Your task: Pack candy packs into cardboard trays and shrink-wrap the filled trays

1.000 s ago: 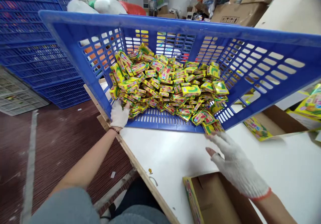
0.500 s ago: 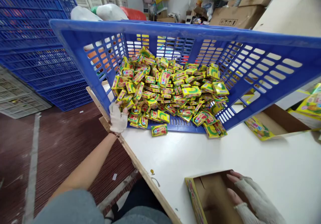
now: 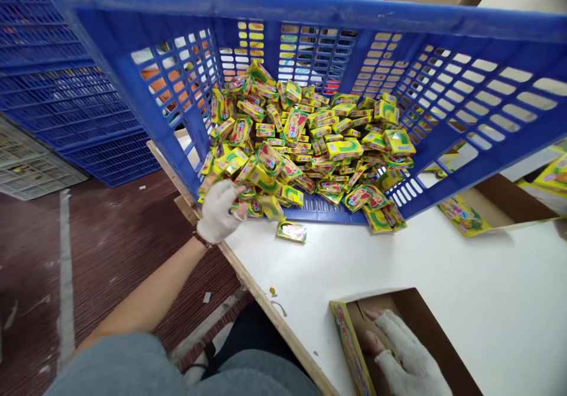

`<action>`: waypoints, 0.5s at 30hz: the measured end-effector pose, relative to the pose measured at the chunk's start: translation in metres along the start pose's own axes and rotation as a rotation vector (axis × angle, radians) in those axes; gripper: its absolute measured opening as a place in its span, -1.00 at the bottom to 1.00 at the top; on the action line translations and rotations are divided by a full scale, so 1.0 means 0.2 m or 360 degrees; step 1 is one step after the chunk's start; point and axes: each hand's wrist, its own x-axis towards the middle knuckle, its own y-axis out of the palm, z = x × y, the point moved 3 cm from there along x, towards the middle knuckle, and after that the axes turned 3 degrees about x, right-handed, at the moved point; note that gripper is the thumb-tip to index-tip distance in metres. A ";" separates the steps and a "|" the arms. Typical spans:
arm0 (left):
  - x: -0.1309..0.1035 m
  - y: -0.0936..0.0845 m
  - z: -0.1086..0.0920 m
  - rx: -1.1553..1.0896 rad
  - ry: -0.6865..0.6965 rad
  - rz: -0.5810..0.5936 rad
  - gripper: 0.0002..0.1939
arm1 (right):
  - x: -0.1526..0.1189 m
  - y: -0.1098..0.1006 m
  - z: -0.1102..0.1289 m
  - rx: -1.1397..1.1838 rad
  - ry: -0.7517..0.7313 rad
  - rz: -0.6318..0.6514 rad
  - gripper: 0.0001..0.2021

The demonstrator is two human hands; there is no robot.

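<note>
A blue plastic crate (image 3: pixel 283 6) lies tipped on its side, its open face toward me. Inside it is a heap of small yellow boxes (image 3: pixel 310 142) with green and red print. My left hand (image 3: pixel 221 211), in a fingerless white glove, is at the heap's lower left edge, fingers apart and touching boxes. One small yellow box (image 3: pixel 292 231) lies on the white table just outside the crate. My right hand (image 3: pixel 401 349), gloved the same way, is inside an open cardboard box (image 3: pixel 346 349) with a yellow printed side; its fingers are apart and hold nothing visible.
Another open printed carton (image 3: pixel 465 213) lies on the white table (image 3: pixel 301 278) at the right. Stacked blue crates (image 3: pixel 39 41) and a pale crate (image 3: pixel 35 159) stand at the left on the dark red floor (image 3: pixel 110 230). The table's wooden edge (image 3: pixel 266 310) runs diagonally past my body.
My left hand has moved right, and small boxes near it have shifted and tumbled. My right hand has moved left, further into the cardboard box. The view has tilted downward.
</note>
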 end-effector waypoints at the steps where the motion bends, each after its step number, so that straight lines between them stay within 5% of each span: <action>1: 0.03 -0.03 0.05 0.0022 -0.0063 -0.0125 -0.50 | 0.00 0.00 0.00 0.0003 0.0007 0.0000 -0.47; 3: 0.10 -0.01 0.13 0.0077 -0.0159 -0.0202 -0.48 | -0.01 0.01 -0.01 -0.0007 0.0015 -0.0009 -0.49; 7: 0.22 0.22 0.11 0.0095 -0.0315 0.0096 -0.42 | -0.03 0.07 -0.02 0.0008 0.0001 -0.0036 -0.55; 10: 0.18 0.38 -0.10 -0.0122 -0.0322 0.0210 -0.44 | -0.04 0.12 -0.02 0.0038 0.0023 -0.0056 -0.55; 13: 0.07 0.44 -0.38 -0.0413 0.0128 0.0568 -0.49 | -0.09 0.17 -0.02 0.0116 0.0150 -0.0112 -0.52; 15: 0.01 0.41 -0.46 -0.0554 0.0380 0.0738 -0.55 | -0.14 0.21 -0.01 0.0217 0.0271 -0.0103 -0.49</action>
